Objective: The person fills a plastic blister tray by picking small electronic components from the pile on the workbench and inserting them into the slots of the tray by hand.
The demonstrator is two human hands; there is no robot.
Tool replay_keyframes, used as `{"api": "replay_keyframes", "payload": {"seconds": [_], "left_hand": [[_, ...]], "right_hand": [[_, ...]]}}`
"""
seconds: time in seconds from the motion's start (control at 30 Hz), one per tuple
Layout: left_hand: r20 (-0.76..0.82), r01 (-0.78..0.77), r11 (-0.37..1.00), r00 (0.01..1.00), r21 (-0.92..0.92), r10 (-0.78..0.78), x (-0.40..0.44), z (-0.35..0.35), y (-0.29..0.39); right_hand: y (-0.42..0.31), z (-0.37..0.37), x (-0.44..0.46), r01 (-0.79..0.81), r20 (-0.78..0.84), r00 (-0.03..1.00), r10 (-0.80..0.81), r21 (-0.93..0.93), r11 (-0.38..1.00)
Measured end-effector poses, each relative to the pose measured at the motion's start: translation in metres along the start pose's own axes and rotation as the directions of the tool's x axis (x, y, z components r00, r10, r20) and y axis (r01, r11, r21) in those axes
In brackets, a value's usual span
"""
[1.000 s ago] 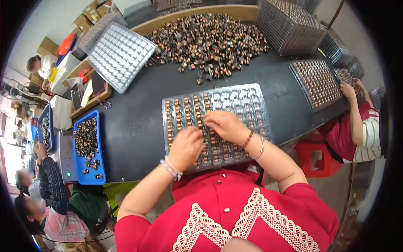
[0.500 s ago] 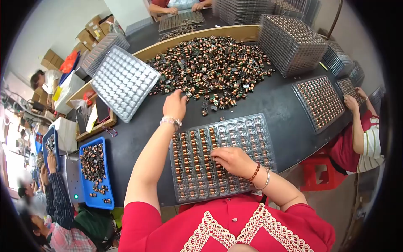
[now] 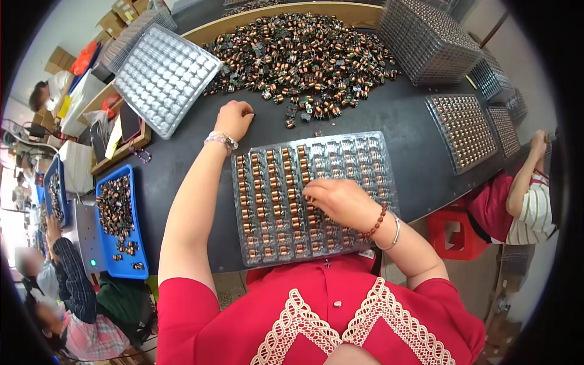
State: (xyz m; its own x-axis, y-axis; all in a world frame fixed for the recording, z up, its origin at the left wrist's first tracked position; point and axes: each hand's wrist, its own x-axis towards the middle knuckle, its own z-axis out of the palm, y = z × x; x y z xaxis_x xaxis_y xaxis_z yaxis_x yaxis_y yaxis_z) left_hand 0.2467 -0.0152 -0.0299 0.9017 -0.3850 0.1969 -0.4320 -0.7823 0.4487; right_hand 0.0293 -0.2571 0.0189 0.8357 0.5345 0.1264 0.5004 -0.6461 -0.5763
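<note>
A clear plastic tray (image 3: 359, 243) with rows of pockets lies on the dark table in front of me. Small copper coils (image 3: 258, 183) on dark bases fill much of its left half. My right hand (image 3: 342, 201) is over the tray's middle, its thumb and fingertips pinched together at a coil in the rightmost copper column. Those fingertips partly hide the coil. Beyond the tray's upper left corner, my left hand (image 3: 234, 121) hangs over the table with curled fingers. A small dark bit shows at its fingertips, too small to name.
A heap of loose coils (image 3: 304, 58) lies against a wooden rail (image 3: 243, 20). An empty tray (image 3: 167, 79) leans at the left, above a blue bin (image 3: 141, 258) of parts. Filled trays (image 3: 465, 134) and a tall tray stack (image 3: 429, 45) stand right. Co-workers sit at both sides.
The view has tipped, so the table appears higher. My left hand has drawn back from the heap's edge towards the tray, its fingers more curled. My right hand remains pinched over the tray.
</note>
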Motion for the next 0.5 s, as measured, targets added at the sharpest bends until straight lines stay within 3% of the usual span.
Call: {"api": "replay_keyframes", "payload": {"seconds": [0.17,0.23,0.3,0.37,0.5], "left_hand": [[-0.134,0.06,0.978,0.987,-0.202,-0.088,-0.032,-0.019,0.012],[-0.138,0.035,0.863,0.983,-0.504,-0.12,-0.062,-0.035,0.032],[-0.091,0.019,0.794,0.991,-0.608,-0.093,-0.105,-0.05,0.053],[-0.139,-0.162,0.846,0.985,-0.508,0.105,-0.15,-0.055,0.064],[-0.084,-0.231,0.876,0.973,-0.424,0.216,-0.213,-0.053,0.075]], "right_hand": [[-0.001,0.007,-0.004,0.039,-0.052,0.998,-0.047,-0.14,0.989],[-0.01,0.007,-0.008,0.046,-0.154,0.986,-0.063,-0.113,0.993],[-0.02,0.012,-0.011,0.046,-0.188,0.98,-0.066,-0.107,0.993],[-0.03,0.02,-0.011,0.044,-0.23,0.972,-0.054,-0.049,0.998],[-0.043,0.049,-0.006,0.051,-0.184,0.982,-0.033,0.093,0.994]]}}
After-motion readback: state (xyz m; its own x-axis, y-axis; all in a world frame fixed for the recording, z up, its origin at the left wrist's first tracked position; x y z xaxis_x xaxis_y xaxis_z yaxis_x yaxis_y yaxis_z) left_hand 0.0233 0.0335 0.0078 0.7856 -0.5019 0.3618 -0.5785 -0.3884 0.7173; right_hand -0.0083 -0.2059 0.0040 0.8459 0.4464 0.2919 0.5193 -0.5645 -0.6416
